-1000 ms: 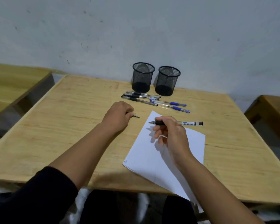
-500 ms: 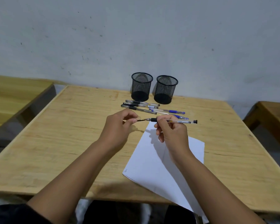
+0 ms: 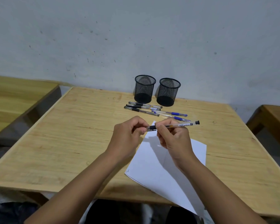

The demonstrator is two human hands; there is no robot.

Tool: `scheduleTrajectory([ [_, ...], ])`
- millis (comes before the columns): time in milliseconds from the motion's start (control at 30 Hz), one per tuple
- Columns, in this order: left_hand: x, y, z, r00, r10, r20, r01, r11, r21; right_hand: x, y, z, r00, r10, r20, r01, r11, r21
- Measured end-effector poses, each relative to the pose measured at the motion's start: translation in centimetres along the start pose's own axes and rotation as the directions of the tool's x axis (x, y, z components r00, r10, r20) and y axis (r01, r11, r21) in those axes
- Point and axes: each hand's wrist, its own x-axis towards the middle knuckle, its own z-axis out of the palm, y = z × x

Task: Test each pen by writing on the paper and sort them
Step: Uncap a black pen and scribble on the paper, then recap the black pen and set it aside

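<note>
Both hands are closed on one pen (image 3: 174,125), held level above the far corner of the paper (image 3: 165,159). We find the right hand (image 3: 173,139) pinching the clear barrel near the black grip section, and the left hand (image 3: 128,136) pinching a cap (image 3: 150,128) at the pen's tip end. Whether the cap is seated, coming off or going on cannot be told from this view.

Table (image 3: 71,135): wooden, its far edge against the wall. Paper: one white sheet lying skewed, its near corner hanging over the near edge, a faint mark by its left corner. Cups: two black mesh cups at the far edge, the left cup (image 3: 145,88) and right cup (image 3: 168,92) side by side; both look empty. Loose pens (image 3: 152,109): a row just in front of the cups, some with black grips, two with blue.

Our judgement: sorting has not begun. To do the cap step well, we would keep the right hand steady and move the cap straight along the pen's axis, without twisting sideways, so the tip is not bent. For writing, we would press the sheet flat, since its overhanging corner could let it slide.
</note>
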Motion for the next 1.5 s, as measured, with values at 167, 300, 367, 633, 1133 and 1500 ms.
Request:
scheduleTrajectory([
  [167,0.5,0.2,-1.1,0.999,-0.007,0.039,0.004,0.997,0.077,0.4,-0.4,-0.4,0.999,0.039,0.011,-0.040,0.994,0.100],
  [300,1.9,-0.1,-3.6,0.999,-0.047,-0.012,0.046,0.999,-0.012,-0.9,-0.6,-0.4,0.999,0.033,-0.006,-0.032,0.990,0.136],
  [367,2.4,0.1,-4.3,0.996,-0.083,-0.021,0.078,0.984,-0.161,-2.3,-0.2,0.5,0.998,0.054,0.009,-0.055,0.995,0.082],
  [633,2.3,0.8,-3.2,0.987,-0.116,-0.107,0.090,0.971,-0.222,-4.1,0.8,3.7,0.994,0.104,0.029,-0.105,0.994,0.009],
  [1133,1.8,-10.6,-5.4,0.956,-0.182,-0.230,0.290,0.705,0.647,2.7,3.6,9.8,0.981,0.187,-0.053,-0.194,0.956,-0.219],
  [1500,1.9,-11.8,-5.1,0.953,-0.208,-0.218,0.301,0.650,0.698,4.4,5.5,12.4,0.993,0.064,-0.097,-0.100,0.900,-0.424],
])
